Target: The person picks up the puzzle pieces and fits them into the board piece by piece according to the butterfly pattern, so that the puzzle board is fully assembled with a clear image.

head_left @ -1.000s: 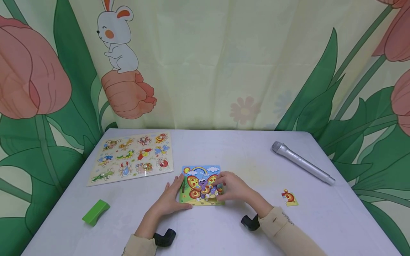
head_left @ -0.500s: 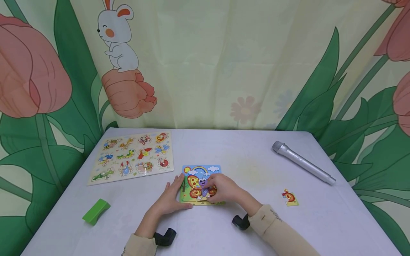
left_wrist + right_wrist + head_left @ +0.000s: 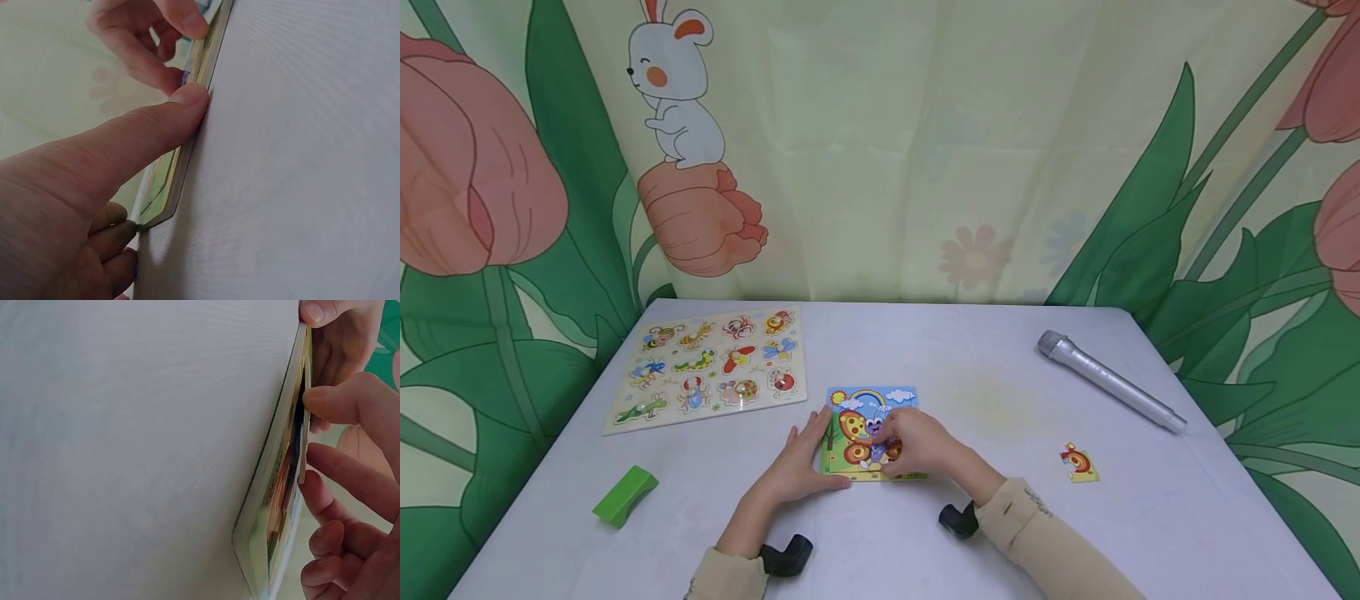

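Observation:
A small butterfly jigsaw puzzle [image 3: 856, 427] lies flat on the table. My left hand [image 3: 799, 465] steadies its near-left corner, fingers along the left edge. The left thumb [image 3: 187, 100] touches the front edge in the left wrist view. My right hand [image 3: 928, 446] covers the puzzle's right side and pinches a puzzle piece [image 3: 305, 434] between thumb and fingers. In the right wrist view that piece stands slightly raised, with a dark gap beneath it. Most of its picture is hidden by the hand. Another puzzle piece [image 3: 1079, 463], with an orange spiral, lies off to the right.
An insect peg board [image 3: 715, 367] lies at the back left of the white-covered table [image 3: 970, 350]. A green arched block [image 3: 625, 497] sits at the near left. A silver microphone [image 3: 1108, 382] lies slantwise at the back right.
The right hand has moved left over the puzzle, covering the butterfly's right wing and part of its body, and has nearly stopped there. The left hand has stayed in place.

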`<state>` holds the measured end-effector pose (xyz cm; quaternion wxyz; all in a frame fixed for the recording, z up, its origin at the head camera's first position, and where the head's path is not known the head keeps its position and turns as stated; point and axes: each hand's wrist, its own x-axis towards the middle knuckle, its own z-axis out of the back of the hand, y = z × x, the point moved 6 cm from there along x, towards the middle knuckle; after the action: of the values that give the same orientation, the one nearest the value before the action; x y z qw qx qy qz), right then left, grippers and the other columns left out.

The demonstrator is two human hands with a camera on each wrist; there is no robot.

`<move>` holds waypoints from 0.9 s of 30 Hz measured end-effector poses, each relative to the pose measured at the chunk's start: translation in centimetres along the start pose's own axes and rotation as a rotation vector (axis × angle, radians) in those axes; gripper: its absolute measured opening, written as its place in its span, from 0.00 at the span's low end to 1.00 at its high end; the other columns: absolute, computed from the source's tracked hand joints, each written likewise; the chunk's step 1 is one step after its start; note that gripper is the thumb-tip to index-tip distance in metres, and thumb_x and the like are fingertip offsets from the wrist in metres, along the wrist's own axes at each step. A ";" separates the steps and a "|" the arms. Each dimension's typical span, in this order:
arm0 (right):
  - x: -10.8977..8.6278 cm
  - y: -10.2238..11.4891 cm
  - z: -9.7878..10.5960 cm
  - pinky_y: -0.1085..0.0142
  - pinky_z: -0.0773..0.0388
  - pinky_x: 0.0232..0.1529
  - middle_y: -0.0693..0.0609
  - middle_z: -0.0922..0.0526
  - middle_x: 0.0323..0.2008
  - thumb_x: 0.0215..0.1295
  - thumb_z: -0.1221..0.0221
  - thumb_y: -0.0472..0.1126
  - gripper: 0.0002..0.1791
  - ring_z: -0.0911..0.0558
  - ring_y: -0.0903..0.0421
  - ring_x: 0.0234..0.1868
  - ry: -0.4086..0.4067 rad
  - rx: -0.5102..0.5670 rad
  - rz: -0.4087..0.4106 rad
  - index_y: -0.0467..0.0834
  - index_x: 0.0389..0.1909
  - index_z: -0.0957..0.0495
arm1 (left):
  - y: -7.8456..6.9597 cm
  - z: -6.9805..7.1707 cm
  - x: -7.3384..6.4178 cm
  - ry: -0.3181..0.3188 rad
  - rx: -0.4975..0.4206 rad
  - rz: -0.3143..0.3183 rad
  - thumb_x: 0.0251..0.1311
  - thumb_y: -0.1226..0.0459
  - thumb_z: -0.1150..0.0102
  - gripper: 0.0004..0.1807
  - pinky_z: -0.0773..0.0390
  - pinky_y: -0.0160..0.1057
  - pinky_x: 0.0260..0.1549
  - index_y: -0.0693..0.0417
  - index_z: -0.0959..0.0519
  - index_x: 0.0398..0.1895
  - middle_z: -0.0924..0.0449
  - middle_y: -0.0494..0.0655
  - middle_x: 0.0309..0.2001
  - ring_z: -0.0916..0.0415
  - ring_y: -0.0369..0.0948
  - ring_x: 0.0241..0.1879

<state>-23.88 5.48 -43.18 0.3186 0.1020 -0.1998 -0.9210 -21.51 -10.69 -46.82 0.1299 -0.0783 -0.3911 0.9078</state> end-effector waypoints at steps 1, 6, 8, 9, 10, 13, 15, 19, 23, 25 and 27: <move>0.0 0.0 0.0 0.72 0.29 0.35 0.58 0.22 0.36 0.41 0.30 0.46 0.19 0.29 0.62 0.36 -0.001 -0.001 -0.001 0.45 0.39 0.15 | 0.0 0.0 0.0 0.000 0.000 0.001 0.38 0.50 0.27 0.59 0.65 0.53 0.66 0.60 0.51 0.70 0.52 0.56 0.70 0.60 0.51 0.69; 0.1 0.0 -0.1 0.70 0.27 0.37 0.58 0.21 0.36 0.41 0.29 0.45 0.18 0.28 0.62 0.38 0.002 0.001 -0.004 0.45 0.37 0.15 | 0.0 0.0 0.0 0.001 -0.003 0.005 0.37 0.50 0.27 0.59 0.65 0.53 0.66 0.59 0.51 0.70 0.52 0.55 0.70 0.60 0.51 0.69; 0.1 0.0 0.0 0.69 0.27 0.38 0.58 0.21 0.37 0.42 0.29 0.45 0.17 0.28 0.61 0.39 0.007 0.003 -0.005 0.45 0.37 0.15 | 0.0 0.0 0.0 0.001 -0.004 0.005 0.37 0.50 0.27 0.59 0.65 0.53 0.66 0.59 0.51 0.70 0.52 0.56 0.70 0.60 0.51 0.69; 0.0 0.0 0.0 0.69 0.27 0.39 0.57 0.21 0.37 0.42 0.29 0.45 0.17 0.28 0.61 0.39 0.011 0.002 -0.006 0.45 0.37 0.15 | 0.0 0.0 0.0 0.000 -0.005 0.004 0.37 0.50 0.27 0.59 0.65 0.53 0.66 0.60 0.51 0.70 0.52 0.56 0.70 0.60 0.51 0.69; 0.0 0.0 0.0 0.68 0.27 0.40 0.57 0.21 0.38 0.43 0.29 0.45 0.17 0.27 0.61 0.40 0.016 0.002 -0.009 0.46 0.37 0.15 | 0.0 0.0 0.0 0.000 -0.004 0.003 0.38 0.50 0.27 0.58 0.65 0.53 0.66 0.60 0.51 0.70 0.52 0.56 0.70 0.60 0.51 0.69; 0.0 0.0 0.0 0.67 0.26 0.41 0.57 0.21 0.38 0.44 0.30 0.45 0.16 0.27 0.61 0.41 0.034 0.004 -0.014 0.46 0.37 0.15 | 0.0 0.1 0.0 -0.002 -0.003 0.001 0.38 0.51 0.27 0.58 0.65 0.53 0.66 0.60 0.51 0.70 0.52 0.56 0.70 0.60 0.51 0.69; 0.0 0.0 0.0 0.67 0.26 0.41 0.57 0.22 0.39 0.45 0.30 0.46 0.16 0.27 0.60 0.41 0.042 0.005 -0.017 0.46 0.38 0.15 | -0.1 0.1 -0.1 0.000 -0.004 0.000 0.38 0.51 0.27 0.58 0.65 0.52 0.66 0.60 0.51 0.70 0.52 0.56 0.70 0.60 0.51 0.69; -0.1 0.1 0.0 0.67 0.26 0.41 0.57 0.21 0.39 0.46 0.30 0.46 0.16 0.26 0.60 0.41 0.047 0.010 -0.024 0.46 0.38 0.15 | -0.2 0.1 -0.1 0.001 -0.010 -0.005 0.38 0.51 0.27 0.58 0.66 0.53 0.66 0.61 0.51 0.70 0.52 0.57 0.70 0.60 0.51 0.69; -0.1 0.1 0.0 0.67 0.26 0.41 0.56 0.21 0.39 0.46 0.30 0.45 0.17 0.26 0.60 0.41 0.048 0.018 -0.036 0.46 0.39 0.15 | -0.3 0.2 -0.1 0.002 -0.011 -0.006 0.38 0.51 0.27 0.58 0.66 0.53 0.66 0.61 0.51 0.70 0.52 0.57 0.70 0.60 0.51 0.69; -0.2 0.2 0.0 0.67 0.26 0.40 0.56 0.21 0.39 0.45 0.30 0.45 0.18 0.26 0.60 0.40 0.046 0.023 -0.032 0.45 0.39 0.16 | -0.3 0.2 -0.1 0.003 -0.012 -0.007 0.38 0.51 0.27 0.58 0.65 0.53 0.66 0.61 0.51 0.70 0.52 0.57 0.70 0.60 0.51 0.69; -0.2 0.2 0.1 0.67 0.26 0.40 0.56 0.21 0.38 0.45 0.30 0.45 0.18 0.26 0.60 0.40 0.044 0.026 -0.036 0.45 0.39 0.16 | -0.2 0.2 -0.1 0.005 -0.012 -0.009 0.38 0.51 0.28 0.58 0.66 0.53 0.66 0.61 0.51 0.70 0.52 0.56 0.70 0.61 0.51 0.69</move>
<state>-23.67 5.49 -42.99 0.3048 0.1300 -0.2029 -0.9214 -21.40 -10.68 -46.52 0.1344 -0.0798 -0.3966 0.9046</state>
